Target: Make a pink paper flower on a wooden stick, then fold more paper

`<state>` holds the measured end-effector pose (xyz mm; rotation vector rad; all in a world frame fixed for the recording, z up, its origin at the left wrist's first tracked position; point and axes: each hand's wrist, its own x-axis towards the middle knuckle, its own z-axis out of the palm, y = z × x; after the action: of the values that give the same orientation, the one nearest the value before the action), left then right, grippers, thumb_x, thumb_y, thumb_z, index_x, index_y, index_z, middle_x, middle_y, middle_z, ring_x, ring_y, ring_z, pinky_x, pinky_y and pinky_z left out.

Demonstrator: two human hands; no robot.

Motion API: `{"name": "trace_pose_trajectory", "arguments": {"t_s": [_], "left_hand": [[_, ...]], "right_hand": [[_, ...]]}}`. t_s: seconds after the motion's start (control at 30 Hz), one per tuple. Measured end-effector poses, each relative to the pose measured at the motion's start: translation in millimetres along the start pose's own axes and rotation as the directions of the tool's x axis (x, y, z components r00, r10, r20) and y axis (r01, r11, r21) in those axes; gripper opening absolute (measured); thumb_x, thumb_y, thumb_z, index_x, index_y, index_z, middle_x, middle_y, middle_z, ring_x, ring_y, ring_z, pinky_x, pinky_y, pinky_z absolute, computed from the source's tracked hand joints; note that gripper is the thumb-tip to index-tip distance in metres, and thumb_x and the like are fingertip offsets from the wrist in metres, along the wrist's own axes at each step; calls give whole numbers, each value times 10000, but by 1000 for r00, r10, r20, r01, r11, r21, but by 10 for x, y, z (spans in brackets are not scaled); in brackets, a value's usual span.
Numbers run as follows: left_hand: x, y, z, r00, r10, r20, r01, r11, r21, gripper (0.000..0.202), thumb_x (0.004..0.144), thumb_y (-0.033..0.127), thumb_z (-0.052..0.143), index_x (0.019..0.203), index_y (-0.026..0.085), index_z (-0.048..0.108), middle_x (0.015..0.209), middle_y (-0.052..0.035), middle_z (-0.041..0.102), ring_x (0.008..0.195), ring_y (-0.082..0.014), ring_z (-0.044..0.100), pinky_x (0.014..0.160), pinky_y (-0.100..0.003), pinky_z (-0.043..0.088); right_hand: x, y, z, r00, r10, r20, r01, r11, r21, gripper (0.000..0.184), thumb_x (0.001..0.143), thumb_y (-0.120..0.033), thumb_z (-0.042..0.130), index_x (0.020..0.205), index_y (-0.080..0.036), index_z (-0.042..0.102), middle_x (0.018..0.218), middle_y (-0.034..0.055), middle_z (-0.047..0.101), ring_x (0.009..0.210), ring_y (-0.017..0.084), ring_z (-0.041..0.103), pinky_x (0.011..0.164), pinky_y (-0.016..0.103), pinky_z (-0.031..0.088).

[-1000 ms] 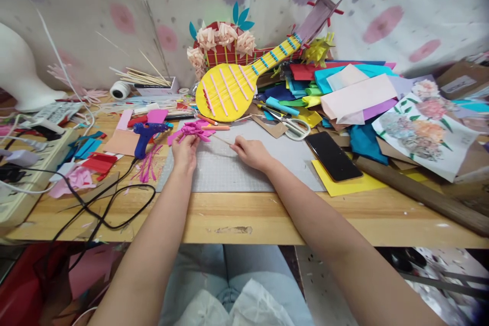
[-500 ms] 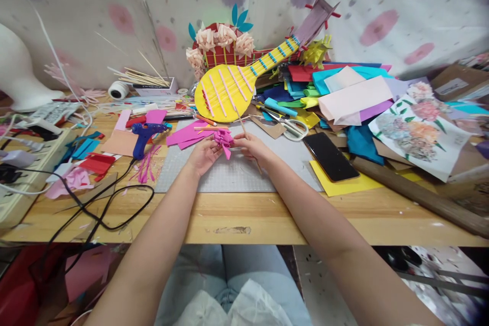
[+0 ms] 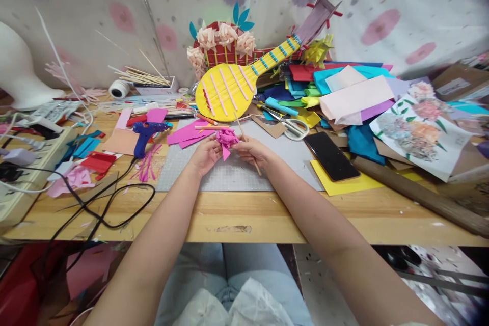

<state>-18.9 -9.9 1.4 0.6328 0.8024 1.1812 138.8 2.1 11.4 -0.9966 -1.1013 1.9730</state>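
A small magenta paper flower (image 3: 226, 138) is held between both hands above the grey cutting mat (image 3: 233, 173). My left hand (image 3: 206, 153) has its fingers curled round the flower's left side. My right hand (image 3: 252, 150) pinches the flower's right side and also holds a thin wooden stick (image 3: 248, 145) that slants from upper left to lower right through its fingers. Flat magenta paper pieces (image 3: 187, 133) lie on the mat just left of the flower.
A blue glue gun (image 3: 147, 133) with a black cord lies at the left. Scissors (image 3: 292, 126) and a black phone (image 3: 330, 155) sit to the right. A yellow paper guitar (image 3: 233, 86) leans at the back. Stacks of coloured paper (image 3: 344, 94) fill the right side. A power strip (image 3: 26, 168) stands at far left.
My left hand carried the magenta flower from the left toward the mat's centre. My right hand lifted the stick and met it; the flower now looks rolled tighter.
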Motion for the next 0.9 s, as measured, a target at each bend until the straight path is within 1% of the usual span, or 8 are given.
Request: {"name": "trace_pose_trajectory", "arguments": {"t_s": [0.07, 0.13, 0.27, 0.37, 0.47, 0.67, 0.8, 0.9], "left_hand": [[-3, -16, 10, 1000, -9, 7, 8, 1000, 12, 204, 618, 43, 543, 784, 155, 580, 675, 7, 622, 582, -82, 572, 599, -214, 467], [-18, -22, 30, 1000, -21, 21, 21, 1000, 12, 171, 651, 53, 551, 782, 155, 591, 710, -8, 638, 606, -88, 586, 634, -230, 486], [-71, -13, 62, 989, -98, 110, 93, 995, 45, 108, 727, 131, 584, 830, 140, 615, 806, -69, 665, 744, -153, 642, 763, -315, 510], [-99, -15, 56, 982, -111, 152, 102, 993, 67, 107, 732, 146, 608, 836, 136, 626, 830, -84, 670, 793, -184, 654, 797, -344, 511], [-107, -27, 43, 983, -113, 144, 106, 993, 61, 95, 729, 117, 610, 820, 132, 630, 815, -74, 669, 770, -170, 654, 771, -319, 522], [-96, -44, 55, 981, -168, 102, 164, 986, 38, 71, 741, 101, 604, 800, 114, 641, 759, -63, 655, 707, -114, 630, 709, -237, 518], [-75, -44, 38, 980, -190, 58, 190, 982, -2, 84, 726, 45, 596, 746, 113, 641, 729, -39, 638, 635, -66, 592, 633, -172, 496], [-85, -24, 27, 954, -286, 87, 289, 957, -26, 101, 711, 18, 596, 755, 97, 643, 761, -64, 633, 624, -56, 574, 581, -143, 475]], "right_hand": [[8, 6, -2, 1000, -11, -8, 11, 999, 31, 357, 557, -177, 701, 810, -193, 449, 441, -133, 399, 307, -7, 201, 306, 129, 81], [18, 8, -15, 999, -26, -20, 27, 998, 54, 361, 540, -170, 710, 794, -191, 454, 442, -131, 405, 308, -7, 207, 303, 129, 84], [38, -3, -75, 995, -77, -57, 82, 993, 86, 354, 545, -182, 724, 809, -187, 488, 453, -121, 423, 312, -8, 204, 300, 136, 83], [40, -21, -127, 992, -111, -66, 117, 988, 98, 346, 554, -200, 731, 812, -189, 501, 440, -126, 397, 314, -6, 199, 305, 139, 69], [32, -34, -152, 991, -126, -45, 130, 986, 107, 347, 555, -214, 738, 804, -190, 497, 429, -132, 376, 319, -2, 189, 312, 140, 67], [35, -19, -144, 988, -153, -2, 152, 985, 80, 340, 584, -233, 719, 826, -204, 482, 418, -144, 342, 315, 8, 169, 322, 156, 66], [26, -16, -149, 981, -192, 35, 189, 979, 78, 323, 587, -219, 700, 817, -211, 473, 423, -147, 322, 316, 12, 165, 330, 168, 63], [-7, -30, -148, 972, -226, 63, 221, 972, 75, 327, 587, -215, 689, 830, -215, 470, 449, -144, 335, 324, 11, 164, 335, 173, 62]]}}
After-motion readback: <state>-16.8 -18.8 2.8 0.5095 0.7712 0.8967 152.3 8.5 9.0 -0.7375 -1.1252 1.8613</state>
